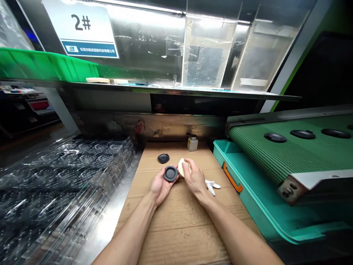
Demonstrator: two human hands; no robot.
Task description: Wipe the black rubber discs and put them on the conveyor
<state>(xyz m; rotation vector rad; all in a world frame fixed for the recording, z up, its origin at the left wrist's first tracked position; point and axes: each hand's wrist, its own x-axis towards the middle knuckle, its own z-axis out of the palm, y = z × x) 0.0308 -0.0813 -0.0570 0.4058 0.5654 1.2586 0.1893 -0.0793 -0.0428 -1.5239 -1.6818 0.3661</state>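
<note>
- A black rounded part [170, 173] is held in the left grip [158, 188] above a cardboard sheet [171, 235], its near side cradled on the fingers, with the thumb laid at its edge.
- A white pad [181, 167] is pinched between the thumb and fingers of the right grip [195, 179] and is tilted just beside the black part; whether the two are touching cannot be told.
- The step in hand is judged to be a wiping of the part by hand, since pad and part are brought so close together.
- For the next move, a steady left grip and a light, flat pressing of the pad's face to the part's surface seem to be called for.
- The held part is seen as matt and dark, squarish with rounded corners, its centre ringed by a raised border; fine marks are too small to be made out.
- A second black part [163, 158] is left lying on the cardboard, a little beyond the left grip.
- A small bottle [192, 143] with a dark top is stood upright near the far edge, and white glove-like pieces [211, 182] are laid beside the right wrist.
- More dark parts [302, 134] are spread along a green conveyor belt [256, 158] at right.
</note>
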